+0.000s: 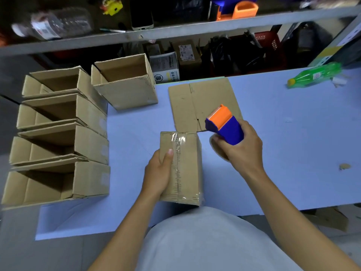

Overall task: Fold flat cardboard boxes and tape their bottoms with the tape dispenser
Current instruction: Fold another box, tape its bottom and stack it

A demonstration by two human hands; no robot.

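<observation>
Head view, and closest in, my left hand [159,173] grips the folded box [180,169] at the table's [273,153] near edge, thumb curled onto its upturned bottom beside the clear tape along the seam. The tape wrinkles over the far edge of the box. Just right of it, my right hand [241,145] is wrapped round the blue and orange tape dispenser [224,126], held up off the box, orange end pointing away from me. There is open blue tabletop to the right of that hand. Beyond the box lies a flat cardboard sheet [195,102], its near edge touching the box's far edge. On my left, a row of open boxes [58,137] crowds the table's left edge. Far right, a green bottle [314,76] lies on its side.
</observation>
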